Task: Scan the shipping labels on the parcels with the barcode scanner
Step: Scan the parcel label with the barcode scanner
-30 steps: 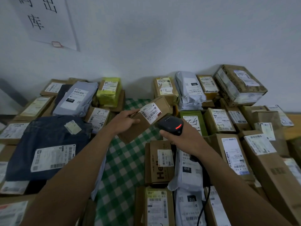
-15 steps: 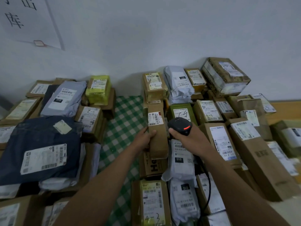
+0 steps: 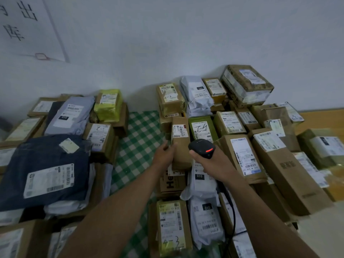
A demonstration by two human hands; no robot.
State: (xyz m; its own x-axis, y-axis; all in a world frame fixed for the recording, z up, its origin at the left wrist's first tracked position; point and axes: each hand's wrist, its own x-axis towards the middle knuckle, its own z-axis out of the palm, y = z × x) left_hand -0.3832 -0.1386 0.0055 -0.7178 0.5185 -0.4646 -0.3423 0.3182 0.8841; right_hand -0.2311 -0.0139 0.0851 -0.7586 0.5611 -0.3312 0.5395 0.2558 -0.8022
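Note:
A narrow brown cardboard parcel lies lengthwise on the right-hand pile, its white shipping label facing up at the far end. My left hand touches the parcel's left side with relaxed fingers. My right hand grips the black barcode scanner, whose red light glows; the scanner sits just right of the parcel's near half. The scanner's black cable runs down over the parcels below.
Labelled boxes and bags crowd both sides: a dark blue bag and a yellow-green parcel on the left, a large box against the wall at right. A green checked cloth shows between the piles.
My left hand swung the narrow parcel from mid-air at the centre over to the right pile and laid it flat there; its grip has loosened. The scanner followed, staying beside it.

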